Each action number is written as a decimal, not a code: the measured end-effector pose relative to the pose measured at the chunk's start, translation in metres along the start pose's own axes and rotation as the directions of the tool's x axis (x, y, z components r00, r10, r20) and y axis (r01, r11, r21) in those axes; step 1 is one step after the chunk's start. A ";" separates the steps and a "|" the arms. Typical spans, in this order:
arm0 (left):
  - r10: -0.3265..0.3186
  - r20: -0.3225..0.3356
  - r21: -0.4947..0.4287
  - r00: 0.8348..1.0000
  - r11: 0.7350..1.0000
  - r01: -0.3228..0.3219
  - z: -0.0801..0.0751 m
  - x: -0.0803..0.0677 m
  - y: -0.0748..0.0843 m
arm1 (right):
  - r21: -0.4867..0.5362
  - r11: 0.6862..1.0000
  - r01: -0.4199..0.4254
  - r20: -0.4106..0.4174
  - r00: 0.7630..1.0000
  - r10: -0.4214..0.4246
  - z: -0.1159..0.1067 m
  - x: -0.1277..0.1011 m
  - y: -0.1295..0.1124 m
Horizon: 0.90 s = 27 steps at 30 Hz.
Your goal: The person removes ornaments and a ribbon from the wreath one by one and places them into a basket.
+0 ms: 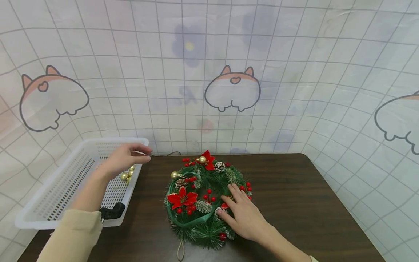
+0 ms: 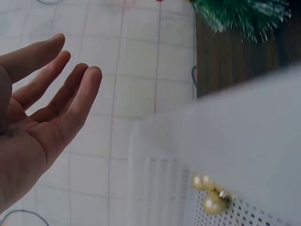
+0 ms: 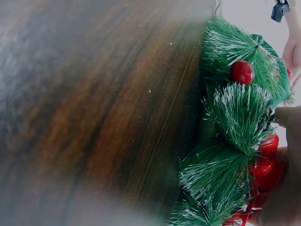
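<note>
Green and prickly, the Christmas wreath (image 1: 204, 198) lies flat in the middle of the dark wooden table (image 1: 294, 203). It has red flowers, red berries, pine cones and little gold balls on it. The right hand (image 1: 243, 214) lies on the wreath's near right side. Its fingers are spread out and almost straight, pressing down on the green needles and not wrapped around anything. In the right wrist view, only a bit of a finger shows at the edge beside the green branches (image 3: 235, 127) and a red berry (image 3: 241, 72).

The left hand (image 1: 126, 158) is held over the far right corner of the white plastic basket (image 1: 59, 196), which sits at the left edge of the table. In the left wrist view this hand's fingers (image 2: 70, 99) are loose and open, with nothing in them. Small gold balls (image 1: 127, 175) lie in the basket just under the hand.
</note>
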State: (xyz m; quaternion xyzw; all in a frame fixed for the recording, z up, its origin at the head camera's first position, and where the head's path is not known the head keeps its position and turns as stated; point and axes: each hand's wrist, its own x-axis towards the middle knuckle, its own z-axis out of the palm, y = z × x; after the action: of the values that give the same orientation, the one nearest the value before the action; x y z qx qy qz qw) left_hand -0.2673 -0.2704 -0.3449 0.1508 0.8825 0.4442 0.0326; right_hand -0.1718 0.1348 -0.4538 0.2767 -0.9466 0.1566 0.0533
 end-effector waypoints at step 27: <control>-0.103 -0.038 -0.350 0.994 0.933 0.083 0.092 0.000 -0.009 | 0.001 1.000 0.001 -0.006 1.000 -0.001 -0.001 0.000 0.000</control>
State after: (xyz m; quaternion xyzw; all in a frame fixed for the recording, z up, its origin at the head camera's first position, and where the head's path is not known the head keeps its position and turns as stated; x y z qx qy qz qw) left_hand -0.2517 -0.2043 -0.4072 0.0884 0.7967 0.5953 0.0553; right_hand -0.1714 0.1349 -0.4531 0.2765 -0.9463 0.1577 0.0559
